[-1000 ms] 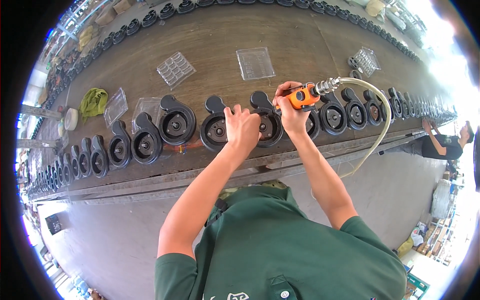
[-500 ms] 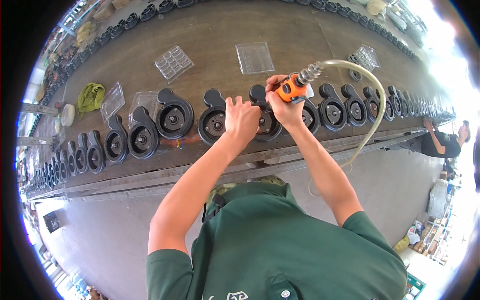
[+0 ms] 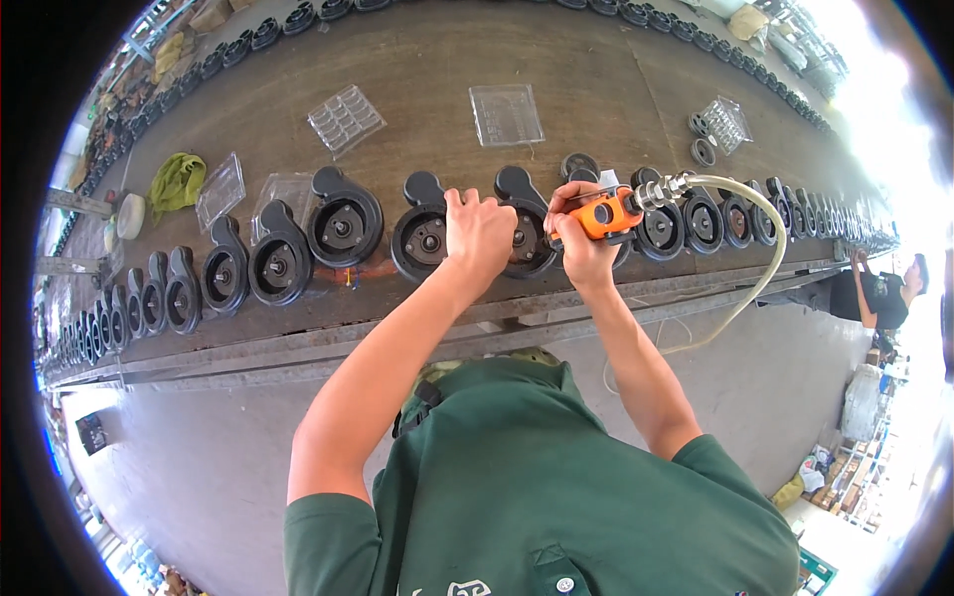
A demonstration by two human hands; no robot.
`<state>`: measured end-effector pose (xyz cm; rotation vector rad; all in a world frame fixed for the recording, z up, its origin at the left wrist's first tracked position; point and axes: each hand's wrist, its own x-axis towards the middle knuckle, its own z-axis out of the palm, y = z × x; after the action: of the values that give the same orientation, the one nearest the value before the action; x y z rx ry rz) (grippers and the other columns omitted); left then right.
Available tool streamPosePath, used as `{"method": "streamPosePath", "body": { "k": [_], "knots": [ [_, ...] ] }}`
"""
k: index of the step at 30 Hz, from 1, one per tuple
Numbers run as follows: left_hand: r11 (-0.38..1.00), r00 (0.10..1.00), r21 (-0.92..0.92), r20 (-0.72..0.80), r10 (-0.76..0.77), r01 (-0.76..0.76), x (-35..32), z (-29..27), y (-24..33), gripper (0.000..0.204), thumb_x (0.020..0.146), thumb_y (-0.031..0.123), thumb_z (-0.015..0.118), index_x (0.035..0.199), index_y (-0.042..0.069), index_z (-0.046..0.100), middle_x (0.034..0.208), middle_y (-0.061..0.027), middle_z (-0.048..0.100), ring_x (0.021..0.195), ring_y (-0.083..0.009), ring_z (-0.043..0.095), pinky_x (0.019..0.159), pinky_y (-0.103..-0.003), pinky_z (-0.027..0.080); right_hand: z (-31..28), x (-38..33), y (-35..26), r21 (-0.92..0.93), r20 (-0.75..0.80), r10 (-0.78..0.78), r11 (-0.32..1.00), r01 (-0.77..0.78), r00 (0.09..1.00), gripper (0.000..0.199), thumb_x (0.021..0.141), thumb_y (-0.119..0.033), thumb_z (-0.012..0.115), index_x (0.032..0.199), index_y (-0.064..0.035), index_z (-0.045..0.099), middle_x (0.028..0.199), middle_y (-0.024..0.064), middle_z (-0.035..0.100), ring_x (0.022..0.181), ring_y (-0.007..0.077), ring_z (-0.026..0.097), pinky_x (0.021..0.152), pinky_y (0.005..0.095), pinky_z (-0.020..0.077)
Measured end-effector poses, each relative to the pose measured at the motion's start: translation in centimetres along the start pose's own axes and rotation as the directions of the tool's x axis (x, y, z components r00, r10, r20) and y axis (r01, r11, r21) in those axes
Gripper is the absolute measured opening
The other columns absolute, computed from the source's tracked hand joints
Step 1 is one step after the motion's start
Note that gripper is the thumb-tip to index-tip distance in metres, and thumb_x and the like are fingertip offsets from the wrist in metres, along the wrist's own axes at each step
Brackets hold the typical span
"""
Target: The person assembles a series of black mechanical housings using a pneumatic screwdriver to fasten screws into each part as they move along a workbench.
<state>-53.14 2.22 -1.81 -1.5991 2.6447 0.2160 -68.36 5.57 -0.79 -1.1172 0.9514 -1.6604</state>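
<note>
My right hand [image 3: 584, 238] is wrapped round an orange air tool [image 3: 602, 215], whose metal coupling points right and joins a clear hose [image 3: 757, 199]. The tool is just right of a round black housing [image 3: 527, 256] with a stubby arm on top. My left hand [image 3: 480, 233] is curled at that housing's left side, its thumb over the inside. Its fingertips are hidden, so I cannot tell what is in them. Another black housing [image 3: 409, 236], with a metal stud in its middle, stands partly behind my left hand.
Similar housings [image 3: 345, 226] line the table's near edge. Clear plastic trays [image 3: 506, 112], loose black rings [image 3: 704, 151] and a green cloth [image 3: 179, 184] lie farther back. More housings [image 3: 263, 35] follow the far edge. Another person [image 3: 879, 296] is at the right.
My right hand has moved the orange air tool right and slightly down, away from the housing by my left hand. A black ring behind it has come into view. My left hand stays nearly in place.
</note>
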Motion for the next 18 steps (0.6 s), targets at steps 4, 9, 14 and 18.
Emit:
{"method": "streamPosePath", "body": {
  "k": [4, 9, 14, 18],
  "knots": [
    [1.000, 1.000, -0.002, 0.026, 0.001, -0.001, 0.00, -0.04, -0.12, 0.029, 0.071, 0.035, 0.087, 0.096, 0.020, 0.080, 0.098, -0.0051, 0.072, 0.107, -0.0270, 0.063, 0.097, -0.049, 0.041, -0.12, -0.19, 0.01, 0.039, -0.015, 0.015, 0.999, -0.014, 1.000, 0.022, 0.082, 0.010, 0.059, 0.102, 0.0033, 0.060, 0.087, 0.0086, 0.066, 0.066, 0.0114, 0.062, 0.057, 0.0235, 0.0501],
    [1.000, 1.000, -0.007, 0.021, 0.000, 0.000, 0.03, -0.05, -0.17, 0.030, 0.071, 0.034, 0.087, 0.098, 0.021, 0.080, 0.097, -0.0050, 0.073, 0.106, -0.0271, 0.064, 0.097, -0.048, 0.041, 0.03, -0.19, -0.29, 0.026, -0.022, 0.005, 1.000, -0.004, 1.000, 0.020, 0.082, 0.010, 0.058, 0.101, 0.0031, 0.060, 0.085, 0.0077, 0.065, 0.065, 0.0109, 0.062, 0.055, 0.0228, 0.0494],
    [1.000, 1.000, -0.030, 0.016, -0.005, 0.006, 0.02, -0.27, -0.21, 0.029, 0.071, 0.033, 0.088, 0.094, 0.019, 0.080, 0.094, -0.0053, 0.073, 0.105, -0.0269, 0.064, 0.098, -0.048, 0.040, 0.52, -0.41, -0.25, 0.074, -0.065, 0.018, 0.997, -0.013, 0.998, 0.019, 0.082, 0.010, 0.058, 0.099, 0.0027, 0.060, 0.083, 0.0069, 0.065, 0.065, 0.0106, 0.062, 0.056, 0.0224, 0.0492],
    [0.998, 1.000, -0.061, -0.006, -0.005, 0.005, -0.09, -0.27, -0.34, 0.026, 0.072, 0.031, 0.087, 0.089, 0.014, 0.078, 0.091, -0.0066, 0.075, 0.105, -0.0266, 0.065, 0.100, -0.047, 0.039, 0.38, -0.65, -0.14, 0.028, -0.013, 0.020, 0.999, -0.020, 1.000, 0.018, 0.082, 0.010, 0.058, 0.099, 0.0026, 0.060, 0.082, 0.0067, 0.064, 0.066, 0.0106, 0.062, 0.057, 0.0225, 0.0492]
  ]
}}
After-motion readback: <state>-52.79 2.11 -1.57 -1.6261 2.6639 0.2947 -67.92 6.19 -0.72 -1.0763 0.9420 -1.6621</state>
